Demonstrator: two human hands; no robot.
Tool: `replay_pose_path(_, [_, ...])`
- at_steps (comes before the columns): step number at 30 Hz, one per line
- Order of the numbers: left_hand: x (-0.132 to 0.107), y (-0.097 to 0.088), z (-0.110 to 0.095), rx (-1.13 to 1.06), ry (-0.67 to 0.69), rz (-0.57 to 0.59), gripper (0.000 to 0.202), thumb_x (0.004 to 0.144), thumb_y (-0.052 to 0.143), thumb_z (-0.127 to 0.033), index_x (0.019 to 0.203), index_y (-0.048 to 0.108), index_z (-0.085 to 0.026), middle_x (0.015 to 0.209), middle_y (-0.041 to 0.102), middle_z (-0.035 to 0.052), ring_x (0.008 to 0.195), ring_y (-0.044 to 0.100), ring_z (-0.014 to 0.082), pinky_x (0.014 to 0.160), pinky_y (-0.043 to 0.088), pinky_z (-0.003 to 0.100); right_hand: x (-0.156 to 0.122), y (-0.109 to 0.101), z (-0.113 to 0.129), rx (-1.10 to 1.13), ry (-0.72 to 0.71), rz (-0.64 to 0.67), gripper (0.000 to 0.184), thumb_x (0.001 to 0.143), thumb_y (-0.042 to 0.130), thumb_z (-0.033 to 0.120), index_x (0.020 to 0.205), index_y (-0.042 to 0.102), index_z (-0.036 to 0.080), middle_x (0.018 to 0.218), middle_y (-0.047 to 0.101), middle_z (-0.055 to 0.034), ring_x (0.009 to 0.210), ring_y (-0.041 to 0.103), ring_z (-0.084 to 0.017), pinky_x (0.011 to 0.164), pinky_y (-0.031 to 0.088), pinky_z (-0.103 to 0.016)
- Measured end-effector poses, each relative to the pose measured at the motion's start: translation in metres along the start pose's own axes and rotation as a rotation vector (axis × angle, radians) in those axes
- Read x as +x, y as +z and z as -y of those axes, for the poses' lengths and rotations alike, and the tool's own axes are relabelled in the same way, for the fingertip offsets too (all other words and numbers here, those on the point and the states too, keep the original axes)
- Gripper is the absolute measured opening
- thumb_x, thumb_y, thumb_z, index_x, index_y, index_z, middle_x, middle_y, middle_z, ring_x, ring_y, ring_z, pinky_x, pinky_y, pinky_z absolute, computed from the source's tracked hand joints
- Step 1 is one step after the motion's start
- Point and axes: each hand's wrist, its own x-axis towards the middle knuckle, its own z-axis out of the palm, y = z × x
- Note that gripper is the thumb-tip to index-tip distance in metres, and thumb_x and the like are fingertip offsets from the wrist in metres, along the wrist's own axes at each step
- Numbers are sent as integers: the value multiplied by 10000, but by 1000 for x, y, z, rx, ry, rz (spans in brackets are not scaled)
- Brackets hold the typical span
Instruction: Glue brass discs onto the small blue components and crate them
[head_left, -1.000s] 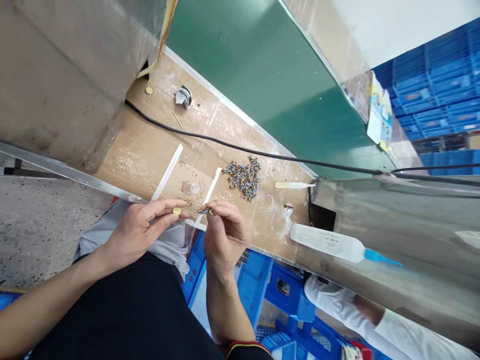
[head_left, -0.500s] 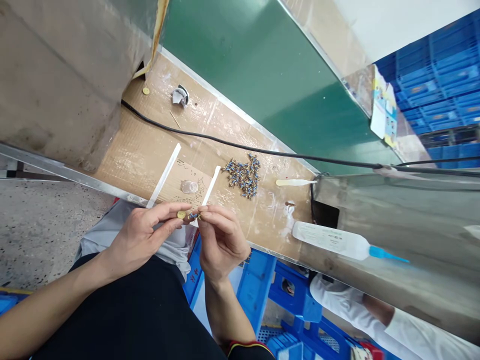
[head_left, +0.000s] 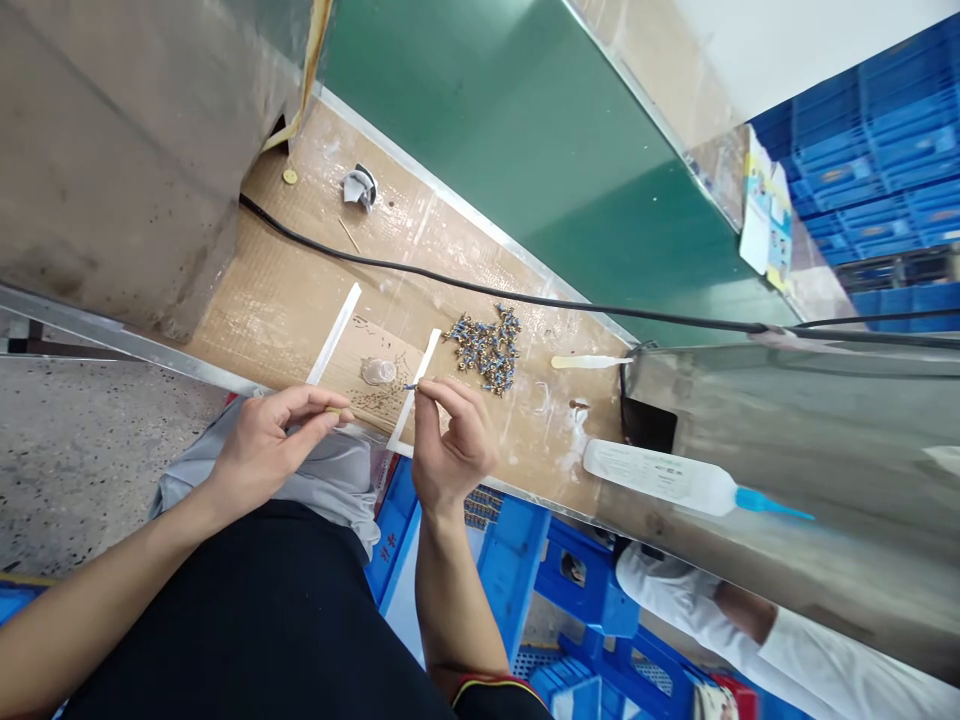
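My left hand (head_left: 271,440) pinches a small yellow disc (head_left: 334,410) between thumb and fingertips at the near edge of the cardboard-covered bench (head_left: 285,300). My right hand (head_left: 450,440) is closed in a pinch on a tiny blue part (head_left: 411,386), held over the white-taped rectangle (head_left: 375,375) on the cardboard. A small clear blob (head_left: 379,372) lies inside that rectangle, just beyond both hands. A pile of several blue and metal parts (head_left: 486,348) lies to the right of my right hand.
A black cable (head_left: 450,285) crosses the bench beside a green conveyor belt (head_left: 540,150). A white glue bottle with a blue tip (head_left: 675,480) and a white stick (head_left: 589,362) lie at the right. Blue crates (head_left: 540,570) sit below; another person's white sleeve (head_left: 795,650) is at lower right.
My hands have drawn apart. The right hand moved forward over the taped rectangle with the blue part; the left hand pulled back left with the disc.
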Motion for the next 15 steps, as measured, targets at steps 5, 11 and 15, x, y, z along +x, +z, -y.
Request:
replay_pose_path(5, [1, -4, 6, -41, -28, 6, 263, 1125, 786, -434, 1267, 870, -229, 1164, 923, 57, 1078, 906, 217, 974, 738, 280, 3, 6, -9, -9, -28, 72, 163, 1108, 764, 140, 1155, 870, 255, 1114, 880, -54, 1044, 859, -204, 936, 724, -362])
replay_pose_path(11, [2, -4, 4, -54, -38, 9, 296, 1124, 776, -449, 1272, 858, -206, 1174, 919, 89, 1089, 905, 244, 982, 750, 325, 3, 9, -10, -18, -28, 82, 153, 1117, 753, 166, 1146, 876, 253, 1102, 882, -64, 1033, 861, -215, 927, 726, -373])
replay_pose_path(15, [3, -4, 4, -75, -43, 12, 261, 1123, 776, -421, 1242, 837, -197, 1161, 916, 94, 1083, 903, 238, 992, 747, 321, 4, 10, -13, -25, -38, 96, 160, 1121, 744, 160, 1155, 873, 249, 1106, 882, -68, 1037, 860, -214, 927, 721, -373])
